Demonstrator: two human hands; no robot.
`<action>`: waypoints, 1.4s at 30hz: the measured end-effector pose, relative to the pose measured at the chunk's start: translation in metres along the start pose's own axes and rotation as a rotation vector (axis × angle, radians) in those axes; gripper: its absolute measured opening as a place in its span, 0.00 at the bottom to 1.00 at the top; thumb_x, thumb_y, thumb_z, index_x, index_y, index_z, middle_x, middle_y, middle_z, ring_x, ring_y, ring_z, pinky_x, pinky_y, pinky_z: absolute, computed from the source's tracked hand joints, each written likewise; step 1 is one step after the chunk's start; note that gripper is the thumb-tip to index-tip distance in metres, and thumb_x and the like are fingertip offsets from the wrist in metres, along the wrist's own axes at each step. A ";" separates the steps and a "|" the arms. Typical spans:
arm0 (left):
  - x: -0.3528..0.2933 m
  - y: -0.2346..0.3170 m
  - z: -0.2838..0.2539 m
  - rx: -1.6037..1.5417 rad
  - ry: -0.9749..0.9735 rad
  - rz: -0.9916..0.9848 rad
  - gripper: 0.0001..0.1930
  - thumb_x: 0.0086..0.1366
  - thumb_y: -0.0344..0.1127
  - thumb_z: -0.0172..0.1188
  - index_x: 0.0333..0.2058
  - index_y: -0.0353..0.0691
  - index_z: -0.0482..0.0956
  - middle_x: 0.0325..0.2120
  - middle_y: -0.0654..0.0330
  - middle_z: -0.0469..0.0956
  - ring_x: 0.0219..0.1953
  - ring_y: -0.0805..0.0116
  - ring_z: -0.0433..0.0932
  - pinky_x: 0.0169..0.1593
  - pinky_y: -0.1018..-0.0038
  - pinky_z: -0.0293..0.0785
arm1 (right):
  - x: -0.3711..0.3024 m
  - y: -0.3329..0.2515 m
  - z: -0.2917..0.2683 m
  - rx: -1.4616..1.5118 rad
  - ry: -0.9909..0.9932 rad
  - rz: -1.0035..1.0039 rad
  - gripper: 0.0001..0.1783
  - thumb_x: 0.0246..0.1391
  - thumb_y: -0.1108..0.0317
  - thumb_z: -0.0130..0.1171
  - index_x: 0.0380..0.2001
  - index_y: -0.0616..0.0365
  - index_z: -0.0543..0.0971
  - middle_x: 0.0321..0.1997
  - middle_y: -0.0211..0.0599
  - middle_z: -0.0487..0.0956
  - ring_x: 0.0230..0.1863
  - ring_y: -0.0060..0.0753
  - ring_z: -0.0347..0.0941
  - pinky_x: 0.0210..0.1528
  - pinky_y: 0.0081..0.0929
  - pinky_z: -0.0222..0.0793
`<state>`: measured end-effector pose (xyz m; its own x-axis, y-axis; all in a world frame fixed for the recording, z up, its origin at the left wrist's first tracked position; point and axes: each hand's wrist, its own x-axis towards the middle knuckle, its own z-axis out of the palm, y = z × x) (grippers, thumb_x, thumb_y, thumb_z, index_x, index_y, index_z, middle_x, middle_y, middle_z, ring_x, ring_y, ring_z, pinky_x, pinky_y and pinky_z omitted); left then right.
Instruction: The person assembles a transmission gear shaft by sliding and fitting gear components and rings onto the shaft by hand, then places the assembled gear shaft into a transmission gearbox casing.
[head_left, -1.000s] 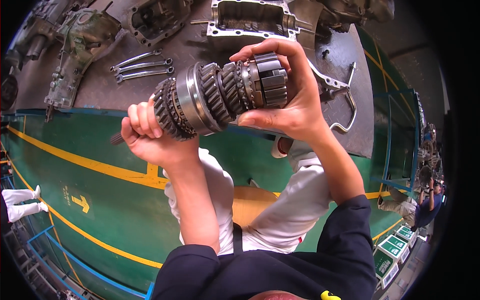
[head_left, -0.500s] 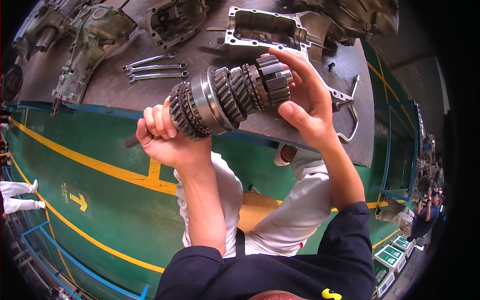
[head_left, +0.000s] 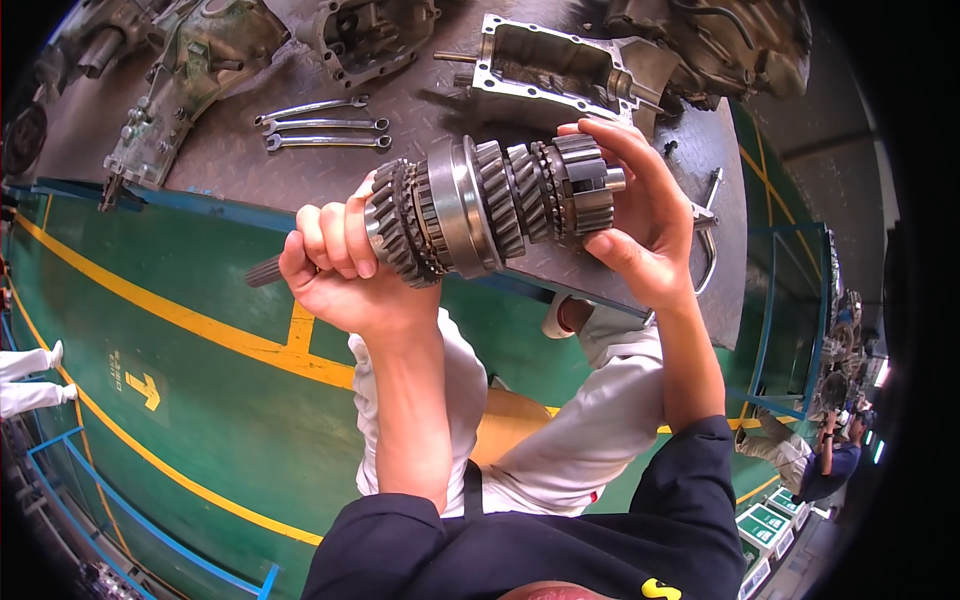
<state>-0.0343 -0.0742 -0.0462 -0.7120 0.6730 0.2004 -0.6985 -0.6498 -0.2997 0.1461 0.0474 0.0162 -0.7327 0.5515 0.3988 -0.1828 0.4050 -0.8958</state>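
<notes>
Several helical gears (head_left: 497, 200) appear already mounted | left hand (head_left: 345, 272) grasps shaft (head_left: 265, 271), right hand (head_left: 655, 245) cups slotted hub (head_left: 582, 190) | gearbox housing (head_left: 545, 100), upper centre of frame, not yet closed

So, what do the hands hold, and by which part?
A geared shaft: left hand around its thin end, right hand around the opposite toothed end.

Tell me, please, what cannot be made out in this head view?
In head view:
Splined shaft: gripped stretch hidden by the left hand.
Gear cluster: far side hidden by its own body.
Gearbox housing, upper left: cut off by picture's top edge.
Distant person, right: too small for detail.
</notes>
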 end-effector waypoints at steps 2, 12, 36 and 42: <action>0.001 0.001 0.000 0.015 -0.014 0.007 0.16 0.63 0.37 0.49 0.17 0.50 0.56 0.10 0.69 0.56 0.15 0.76 0.55 0.41 0.77 0.65 | 0.000 0.000 0.001 0.006 -0.004 0.006 0.46 0.47 0.55 0.71 0.62 0.73 0.64 0.61 0.55 0.67 0.61 0.41 0.67 0.63 0.37 0.63; 0.004 0.008 0.003 0.094 -0.141 0.010 0.17 0.65 0.36 0.49 0.18 0.50 0.55 0.12 0.71 0.56 0.15 0.81 0.56 0.26 0.82 0.56 | 0.002 0.003 -0.004 -0.046 -0.108 -0.096 0.44 0.47 0.59 0.73 0.60 0.75 0.65 0.61 0.56 0.68 0.62 0.45 0.68 0.64 0.37 0.63; 0.004 0.012 0.001 0.127 -0.115 -0.022 0.16 0.63 0.36 0.49 0.18 0.51 0.55 0.13 0.71 0.57 0.17 0.80 0.56 0.31 0.81 0.58 | -0.003 -0.004 -0.010 -0.067 -0.115 0.002 0.43 0.45 0.68 0.75 0.61 0.72 0.64 0.62 0.53 0.67 0.61 0.41 0.68 0.62 0.36 0.67; 0.002 0.010 0.003 0.154 -0.088 -0.014 0.17 0.63 0.36 0.50 0.17 0.51 0.55 0.13 0.71 0.56 0.17 0.80 0.56 0.31 0.81 0.59 | -0.002 -0.002 -0.010 -0.054 -0.156 0.036 0.43 0.45 0.69 0.75 0.61 0.72 0.64 0.62 0.53 0.68 0.61 0.40 0.68 0.61 0.35 0.68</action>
<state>-0.0431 -0.0799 -0.0459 -0.7012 0.6529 0.2862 -0.7060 -0.6918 -0.1514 0.1545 0.0535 0.0191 -0.8315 0.4485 0.3278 -0.1220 0.4281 -0.8954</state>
